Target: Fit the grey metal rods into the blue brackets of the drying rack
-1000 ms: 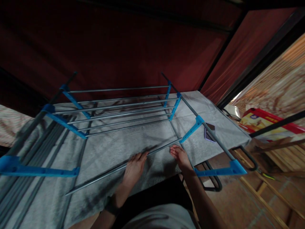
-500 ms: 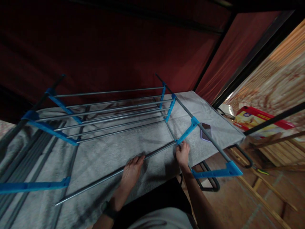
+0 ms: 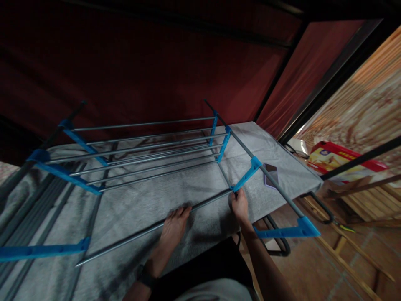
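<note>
A metal rack frame with several grey rods and blue plastic brackets lies in front of me. My left hand [image 3: 173, 228] is closed over a loose-ended metal rod [image 3: 125, 240] about midway along it. This rod slopes up to the right and meets the lower tip of a blue bracket [image 3: 247, 175]. At that joint my right hand [image 3: 240, 205] is closed around the bracket's tip and the tube there; the fingertips are partly hidden. The rod's left end is free, just right of another blue bracket [image 3: 44, 250]. Farther back, several rods [image 3: 150, 146] span between the brackets.
A grey cloth [image 3: 125, 213] covers the surface beneath the rack. Several loose grey tubes [image 3: 28, 209] lie at left. A phone [image 3: 270, 175] rests to the right, with a red and yellow box [image 3: 341, 161] beyond. Wooden bars [image 3: 341, 246] stand at lower right.
Both hands stay in nearly the same places on the rod and bracket. The rod's free left end appears slightly farther right and higher; the view has shifted a little.
</note>
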Action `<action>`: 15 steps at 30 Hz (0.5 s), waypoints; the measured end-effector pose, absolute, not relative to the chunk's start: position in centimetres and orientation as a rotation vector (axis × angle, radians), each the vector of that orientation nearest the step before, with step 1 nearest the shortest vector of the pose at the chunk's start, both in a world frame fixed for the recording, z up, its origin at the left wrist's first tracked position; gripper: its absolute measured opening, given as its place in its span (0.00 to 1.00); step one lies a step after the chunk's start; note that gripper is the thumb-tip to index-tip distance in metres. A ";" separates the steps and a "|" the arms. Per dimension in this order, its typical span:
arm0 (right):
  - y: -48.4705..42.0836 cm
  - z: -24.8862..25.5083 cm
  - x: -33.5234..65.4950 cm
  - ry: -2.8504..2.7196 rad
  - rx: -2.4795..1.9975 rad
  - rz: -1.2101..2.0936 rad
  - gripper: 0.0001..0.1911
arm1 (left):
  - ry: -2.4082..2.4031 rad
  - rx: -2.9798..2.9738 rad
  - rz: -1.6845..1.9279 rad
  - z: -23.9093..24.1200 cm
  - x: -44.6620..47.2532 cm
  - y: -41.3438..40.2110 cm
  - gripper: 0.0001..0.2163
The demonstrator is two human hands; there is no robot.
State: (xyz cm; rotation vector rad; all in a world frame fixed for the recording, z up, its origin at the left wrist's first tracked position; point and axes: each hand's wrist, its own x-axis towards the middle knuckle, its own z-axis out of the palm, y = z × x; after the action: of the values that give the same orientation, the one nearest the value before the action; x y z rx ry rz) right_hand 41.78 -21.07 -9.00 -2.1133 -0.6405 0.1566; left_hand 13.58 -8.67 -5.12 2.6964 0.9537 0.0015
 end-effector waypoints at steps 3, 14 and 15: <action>-21.1 -9.0 41.9 -0.663 -2.091 0.143 0.18 | 0.937 2.706 -0.004 -4.9 13.5 -8.6 0.27; -21.1 -9.3 42.3 -0.668 -2.039 0.140 0.17 | 0.924 2.686 0.073 -4.6 13.4 -8.3 0.24; -21.2 -9.3 42.4 -0.680 -2.034 0.142 0.17 | 0.924 2.691 0.083 -4.6 13.4 -8.3 0.24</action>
State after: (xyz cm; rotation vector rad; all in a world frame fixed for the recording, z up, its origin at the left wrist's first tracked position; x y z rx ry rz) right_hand 42.38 -21.18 -9.32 -2.0337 -0.6803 0.1422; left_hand 13.40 -8.27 -4.65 2.6912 0.9241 0.0828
